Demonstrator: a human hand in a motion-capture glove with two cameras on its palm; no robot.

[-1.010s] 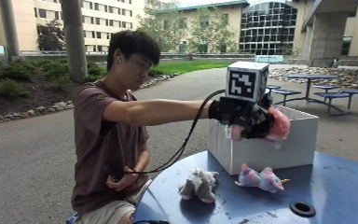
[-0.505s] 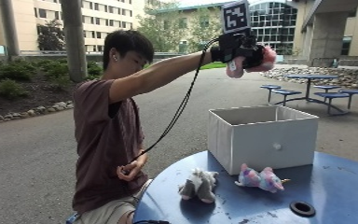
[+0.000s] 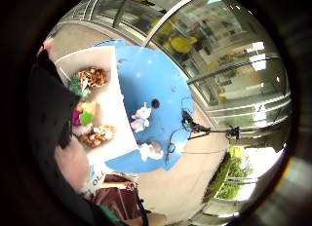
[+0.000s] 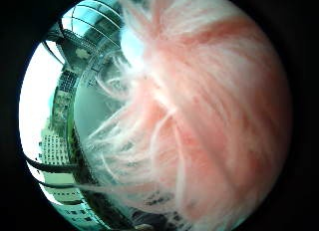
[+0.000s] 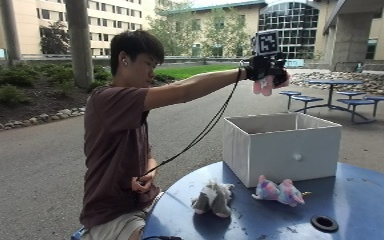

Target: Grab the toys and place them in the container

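Note:
My gloved right hand (image 5: 266, 69) grips a pink fluffy toy (image 5: 265, 86) at the end of an outstretched arm, high above the open white container (image 5: 282, 155). Pink fur (image 4: 209, 116) fills the thumb side palm view. Looking down from the little finger side, the container (image 3: 113, 109) holds several toys, among them a brown one (image 3: 92, 76) and a green and pink one (image 3: 83, 114). A grey-white plush (image 5: 213, 197) and a pastel pink-blue plush (image 5: 278, 191) lie on the blue table (image 5: 365, 195) in front of the container; they show as the pastel plush (image 3: 140, 118) and the grey-white plush (image 3: 150, 150).
The round table has a black hole (image 5: 324, 223) near its front edge. The person sits at the table's left side, with the bare hand (image 5: 141, 182) low by the lap. Pavement surrounds the table.
The hand rose with the pink toy from the container's rim level to well above it, then came down a little. The two plush toys on the table have not moved.

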